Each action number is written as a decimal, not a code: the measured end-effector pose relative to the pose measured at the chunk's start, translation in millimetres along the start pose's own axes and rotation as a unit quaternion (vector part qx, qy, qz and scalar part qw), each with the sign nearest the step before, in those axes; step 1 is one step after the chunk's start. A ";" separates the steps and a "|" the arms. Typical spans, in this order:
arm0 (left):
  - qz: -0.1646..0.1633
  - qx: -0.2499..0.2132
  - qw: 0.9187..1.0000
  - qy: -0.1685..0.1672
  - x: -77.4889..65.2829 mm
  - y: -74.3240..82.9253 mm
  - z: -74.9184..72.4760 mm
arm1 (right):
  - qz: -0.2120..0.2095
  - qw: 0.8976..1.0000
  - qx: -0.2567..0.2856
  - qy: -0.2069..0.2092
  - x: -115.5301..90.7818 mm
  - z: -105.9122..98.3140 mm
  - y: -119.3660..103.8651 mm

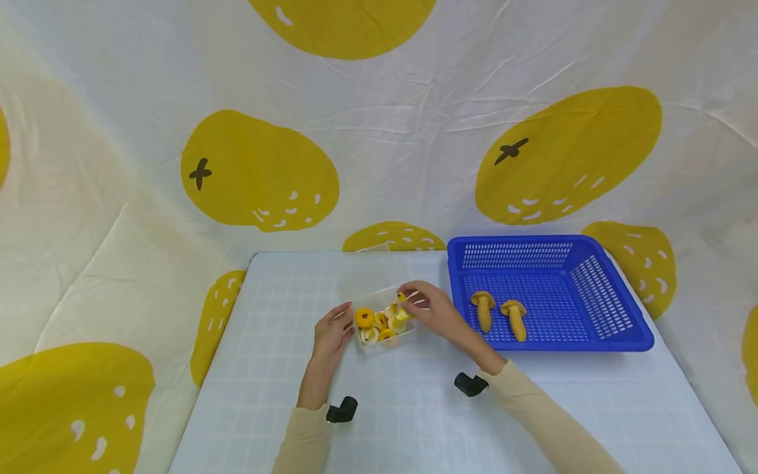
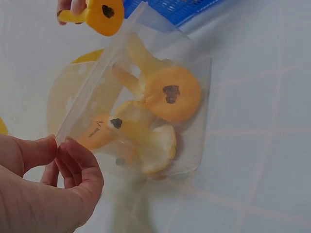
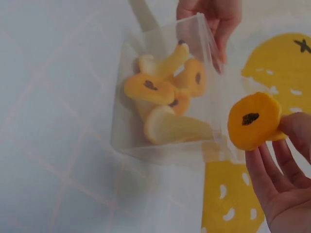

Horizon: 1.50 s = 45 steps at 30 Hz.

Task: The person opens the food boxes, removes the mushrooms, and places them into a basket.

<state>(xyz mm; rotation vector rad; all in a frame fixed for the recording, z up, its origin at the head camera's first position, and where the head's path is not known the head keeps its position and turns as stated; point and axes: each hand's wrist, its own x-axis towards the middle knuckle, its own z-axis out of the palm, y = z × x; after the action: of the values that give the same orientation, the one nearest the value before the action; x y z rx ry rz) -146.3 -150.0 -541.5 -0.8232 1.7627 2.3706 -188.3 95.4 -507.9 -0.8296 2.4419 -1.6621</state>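
Your right hand [image 3: 284,182] pinches a smooth yellow mushroom [image 3: 252,121], head-view centre, beside the translucent plastic box [image 1: 381,348]; left hand [image 2: 51,191] pinches its thin edge. Gap separates box from perforated blue basket [image 1: 598,296], right.

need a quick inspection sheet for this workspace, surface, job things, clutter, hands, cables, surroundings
surface: pale tabletop with a faint grid pattern
job's things: clear box, open, with several yellow mushroom-shaped pieces inside
clutter: blue basket at the right, holding two brown mushroom-shaped pieces
left hand: pinches the clear box at its edge
right hand: holds one yellow mushroom-shaped piece by the box's open top
cables: nothing seen
surroundings: white cloth with large yellow printed shapes behind the tabletop
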 end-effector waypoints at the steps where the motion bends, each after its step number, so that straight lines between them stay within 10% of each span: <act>1: 0.001 0.001 1.000 0.000 0.3 -0.3 -0.2 | 0.008 1.000 0.002 0.005 -1.2 -3.1 -0.2; 45: 0.008 0.004 1.000 0.001 2.5 -3.5 -0.3 | 0.144 0.978 0.011 0.149 -68.7 -137.4 34.7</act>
<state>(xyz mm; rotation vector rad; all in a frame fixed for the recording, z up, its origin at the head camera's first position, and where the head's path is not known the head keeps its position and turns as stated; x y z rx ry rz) -147.1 -149.7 -545.7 -0.8134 1.7834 2.3724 -191.5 252.5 -498.0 -0.2145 2.5685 -1.8029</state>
